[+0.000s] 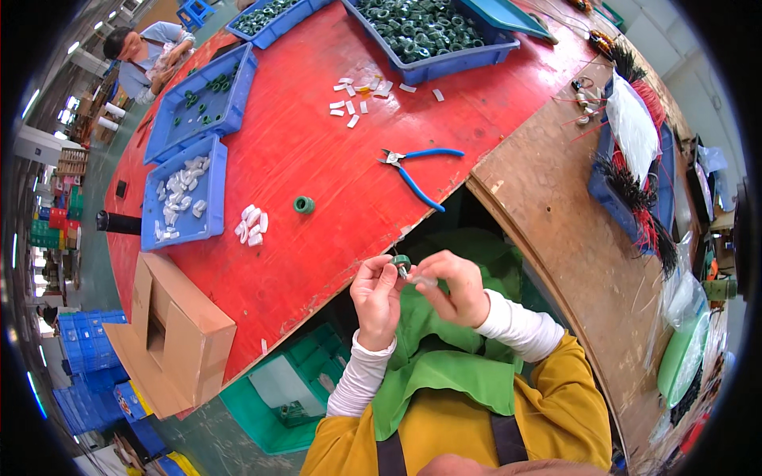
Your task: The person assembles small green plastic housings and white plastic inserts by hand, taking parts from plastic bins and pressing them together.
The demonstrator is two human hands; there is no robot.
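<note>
My left hand [375, 308] pinches a small dark green ring [402, 260] between thumb and fingers, just past the red table's near edge. Close beside it, the fingertips of my right hand [462, 292] are closed on a small whitish piece [425, 280], whose shape is partly hidden by the fingers. Something pale and shiny shows at the ring's lower side; I cannot make out what. Another green ring [304, 205] lies on the table, right of a little pile of white pieces [252, 225]. Side cutters with blue handles [425, 184] rest open farther back.
Blue trays hold white pieces [216, 226], a few green rings [151, 151] and many green rings [508, 54]. White tags [352, 122] lie scattered. A cardboard box [208, 317] stands left, a green crate [238, 397] below, a wire-filled blue bin [607, 198] right. A person [151, 59] sits far left.
</note>
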